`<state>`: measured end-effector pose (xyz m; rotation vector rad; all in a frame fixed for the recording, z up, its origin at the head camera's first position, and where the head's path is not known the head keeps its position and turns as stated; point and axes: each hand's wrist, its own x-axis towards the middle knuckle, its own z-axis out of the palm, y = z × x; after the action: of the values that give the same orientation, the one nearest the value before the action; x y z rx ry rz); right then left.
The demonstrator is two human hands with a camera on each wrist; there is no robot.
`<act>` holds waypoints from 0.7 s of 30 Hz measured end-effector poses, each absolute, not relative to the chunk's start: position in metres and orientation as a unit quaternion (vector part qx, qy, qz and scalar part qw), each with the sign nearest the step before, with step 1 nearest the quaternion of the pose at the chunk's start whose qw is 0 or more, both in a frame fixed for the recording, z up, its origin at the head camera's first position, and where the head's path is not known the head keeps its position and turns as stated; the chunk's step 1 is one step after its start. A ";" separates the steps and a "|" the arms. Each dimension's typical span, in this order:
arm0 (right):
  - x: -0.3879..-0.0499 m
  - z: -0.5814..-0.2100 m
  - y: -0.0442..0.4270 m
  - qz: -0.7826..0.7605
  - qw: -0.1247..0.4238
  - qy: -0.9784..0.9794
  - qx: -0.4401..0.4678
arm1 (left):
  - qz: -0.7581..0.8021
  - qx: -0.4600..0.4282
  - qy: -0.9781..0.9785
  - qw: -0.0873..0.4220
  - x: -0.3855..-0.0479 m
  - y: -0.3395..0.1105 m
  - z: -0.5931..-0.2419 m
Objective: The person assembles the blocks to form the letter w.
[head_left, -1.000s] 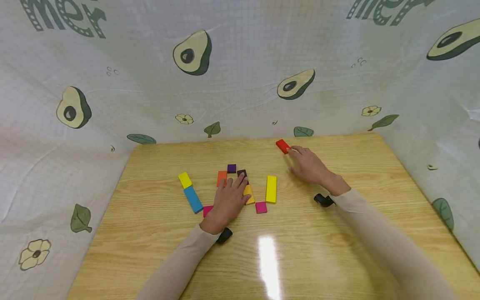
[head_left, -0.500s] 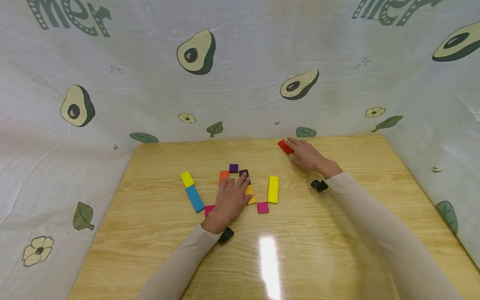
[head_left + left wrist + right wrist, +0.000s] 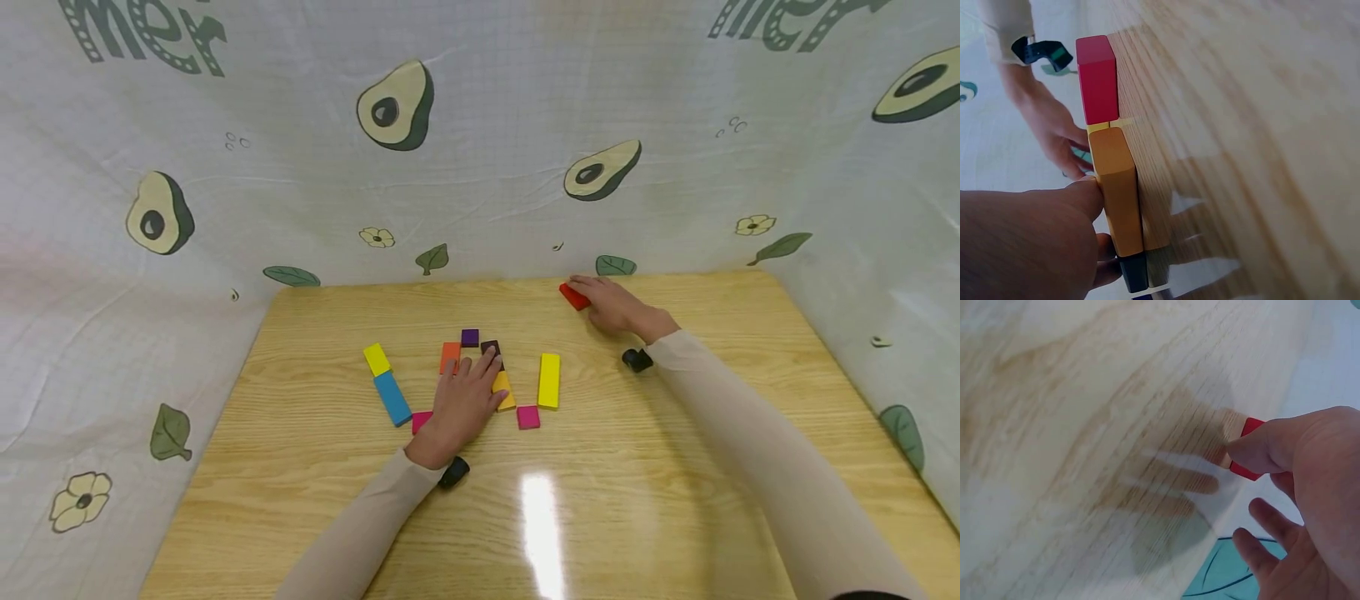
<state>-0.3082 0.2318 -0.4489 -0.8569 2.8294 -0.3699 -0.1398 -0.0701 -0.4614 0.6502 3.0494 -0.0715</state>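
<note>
At the table's far edge my right hand [image 3: 613,307] pinches a red block [image 3: 572,296]; in the right wrist view the thumb lies across the red block [image 3: 1249,467], and two fingers stand apart from it. My left hand [image 3: 459,408] rests among the blocks with fingers spread. Its fingertips touch a black block [image 3: 490,345], and its thumb lies against an amber block [image 3: 505,393] placed end to end with the black one. An orange block [image 3: 450,353] is partly hidden under the left fingers, beside a small purple block [image 3: 470,337].
Right of the left hand lie a long yellow block [image 3: 549,382] and a pink square block [image 3: 528,417]. To its left are a short yellow block [image 3: 377,359], a blue block [image 3: 393,399] and another pink block [image 3: 421,421]. A printed cloth [image 3: 480,167] hangs behind the wooden table [image 3: 345,517].
My right hand has moved forward over the red block, and its fingers and thumb have closed on it. The left hand stays in place on the blocks.
</note>
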 end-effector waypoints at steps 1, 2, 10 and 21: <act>-0.309 -0.449 0.232 -0.123 0.083 0.946 -0.288 | -0.023 0.209 0.978 0.010 -0.140 -0.070 -0.461; -0.310 -0.448 0.232 -0.121 0.084 0.946 -0.289 | -0.022 0.210 0.978 0.008 -0.140 -0.070 -0.462; -0.312 -0.448 0.230 -0.099 0.054 0.942 -0.316 | -0.023 0.210 0.977 0.007 -0.141 -0.070 -0.464; -0.298 -0.453 0.221 -0.133 0.040 0.944 -0.298 | -0.035 0.209 0.977 0.004 -0.141 -0.070 -0.465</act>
<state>-0.2981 0.2210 -0.4527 -0.9138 2.8928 -0.4086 -0.1413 -0.0702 -0.4650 0.6548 3.0633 -0.1089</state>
